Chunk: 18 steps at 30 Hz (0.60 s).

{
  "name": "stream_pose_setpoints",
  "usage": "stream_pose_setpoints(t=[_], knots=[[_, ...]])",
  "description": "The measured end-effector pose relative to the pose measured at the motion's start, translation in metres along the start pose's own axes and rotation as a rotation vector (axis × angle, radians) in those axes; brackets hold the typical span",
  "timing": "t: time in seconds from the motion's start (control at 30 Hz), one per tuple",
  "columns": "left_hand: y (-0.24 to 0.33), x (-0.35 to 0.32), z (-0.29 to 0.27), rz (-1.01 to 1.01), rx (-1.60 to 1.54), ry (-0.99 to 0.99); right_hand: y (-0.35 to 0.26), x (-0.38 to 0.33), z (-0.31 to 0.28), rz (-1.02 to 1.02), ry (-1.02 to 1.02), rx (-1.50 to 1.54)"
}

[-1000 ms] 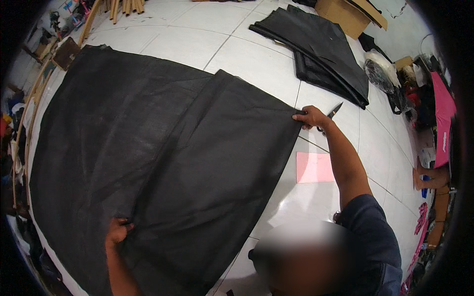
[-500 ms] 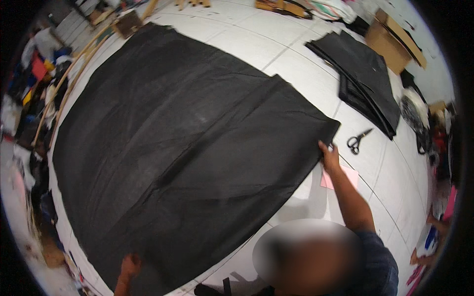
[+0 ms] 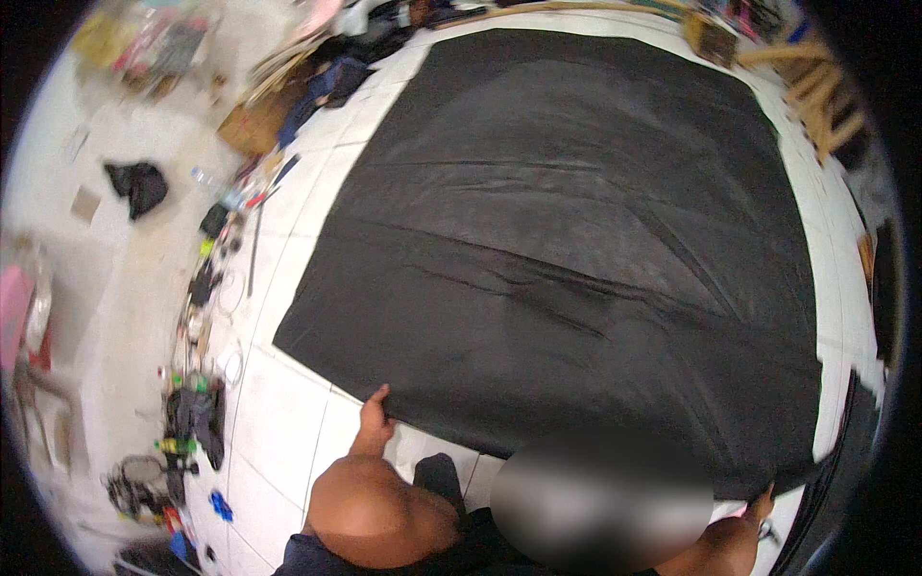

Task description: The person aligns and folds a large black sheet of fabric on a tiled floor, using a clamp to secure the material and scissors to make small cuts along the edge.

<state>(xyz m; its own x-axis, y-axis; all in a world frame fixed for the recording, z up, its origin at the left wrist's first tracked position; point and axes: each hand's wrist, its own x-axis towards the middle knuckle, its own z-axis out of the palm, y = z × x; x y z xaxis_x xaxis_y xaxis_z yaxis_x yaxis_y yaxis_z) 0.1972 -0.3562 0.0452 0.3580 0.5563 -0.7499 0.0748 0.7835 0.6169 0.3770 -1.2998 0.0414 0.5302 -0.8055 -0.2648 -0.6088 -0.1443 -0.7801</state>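
A large sheet of black fabric [image 3: 576, 221] lies spread over the white tiled floor, with creases running across its middle. My left hand [image 3: 376, 413] grips the near edge, right of the sheet's left corner; its thumb lies on top and the other fingers are hidden underneath. Far to the right, near the opposite end of that edge, my right hand [image 3: 764, 503] is closed on the fabric, its fingers only partly visible. Between the two hands, a blurred patch covers part of the near edge.
Folded black fabric [image 3: 842, 456] lies at the right. Small clutter and a black bundle [image 3: 197, 418] line the floor at left. At the back right stand a brown box [image 3: 711, 40] and wooden pieces [image 3: 821, 101]. A plastic bottle [image 3: 213, 182] lies left of the sheet.
The view has swung left. My left hand, earlier over the fabric's lower left, now grips its near edge. My right hand remains at the edge.
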Motion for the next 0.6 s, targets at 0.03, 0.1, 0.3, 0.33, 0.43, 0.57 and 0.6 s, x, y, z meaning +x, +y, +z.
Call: stream_pose_setpoints(t=[0.03,0.1,0.3,0.33,0.43,0.57,0.6], knots=[[-0.015,-0.017,-0.003,0.015,-0.095,0.018,-0.017,0.013,-0.002,0.034,0.028,-0.212],[-0.008,-0.028,-0.005,0.081,-0.222,0.032,-0.045,0.012,0.016,-0.009,0.047,-0.603],[0.040,0.047,-0.056,0.244,-0.249,0.095,-0.215,-0.046,0.150,-0.826,-0.390,-1.287],[0.062,0.061,-0.078,0.295,-0.194,0.092,-0.242,-0.085,0.200,-0.905,-0.553,-1.247],[0.121,0.106,-0.132,0.414,-0.087,0.154,-0.328,-0.291,0.323,-1.160,-0.929,-1.288],[0.197,0.155,-0.193,0.488,0.065,0.258,-0.337,-0.458,0.437,-1.392,-1.182,-0.934],[0.205,0.163,-0.186,0.529,0.084,0.331,-0.329,-0.483,0.464,-1.497,-1.081,-0.930]])
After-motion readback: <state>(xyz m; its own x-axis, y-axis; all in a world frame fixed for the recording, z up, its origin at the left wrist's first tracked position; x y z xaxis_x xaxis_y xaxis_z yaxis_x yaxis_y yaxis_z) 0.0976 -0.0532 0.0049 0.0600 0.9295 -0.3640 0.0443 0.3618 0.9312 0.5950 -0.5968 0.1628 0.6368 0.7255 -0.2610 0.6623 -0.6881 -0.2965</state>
